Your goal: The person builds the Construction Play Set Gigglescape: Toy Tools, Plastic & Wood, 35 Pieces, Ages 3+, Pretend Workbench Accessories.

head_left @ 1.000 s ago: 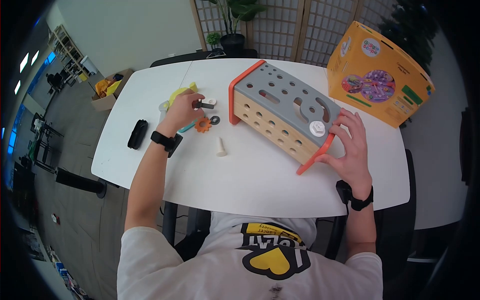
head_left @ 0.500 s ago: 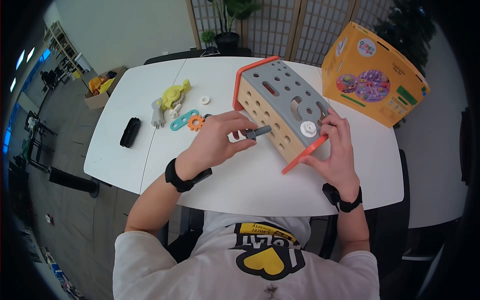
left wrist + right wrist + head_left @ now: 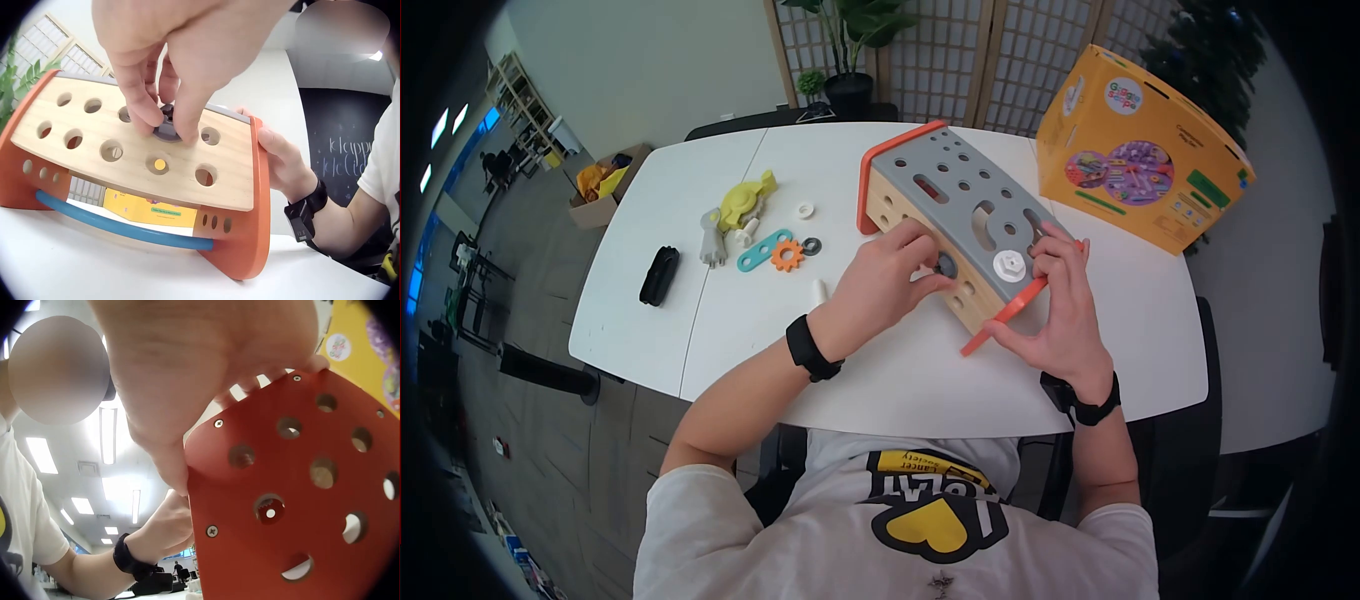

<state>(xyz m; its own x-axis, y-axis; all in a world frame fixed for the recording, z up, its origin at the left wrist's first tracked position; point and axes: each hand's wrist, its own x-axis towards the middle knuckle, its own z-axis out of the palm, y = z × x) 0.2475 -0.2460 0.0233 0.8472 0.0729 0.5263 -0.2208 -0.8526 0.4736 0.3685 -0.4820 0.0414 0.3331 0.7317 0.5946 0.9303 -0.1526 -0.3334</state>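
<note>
A toy workbench with a grey holed top (image 3: 960,180), a light wooden side panel (image 3: 81,122) and red-orange end panels (image 3: 231,506) stands at an angle on the table. My left hand (image 3: 880,280) pinches the head of a dark grey bolt (image 3: 166,130) between thumb and fingers, right at an upper-row hole in the wooden side. The bolt's shank is hidden from view. With my right hand (image 3: 1068,315) I grip the near end panel, thumb on its outer edge and fingers over the top. A white hex-headed piece (image 3: 1010,266) sits in the grey top near that hand.
Left of the workbench lie a yellow toy piece (image 3: 745,198), a teal strip (image 3: 752,258), an orange gear (image 3: 787,255), a dark ring (image 3: 811,247), a white ring (image 3: 805,210) and a white peg (image 3: 819,292). A black case (image 3: 660,276) lies farther left; a yellow box (image 3: 1200,215) stands back right.
My left hand has carried the grey bolt from the loose pieces rightward to the wooden side, its head now against the panel. The right hand keeps its grip on the end panel.
</note>
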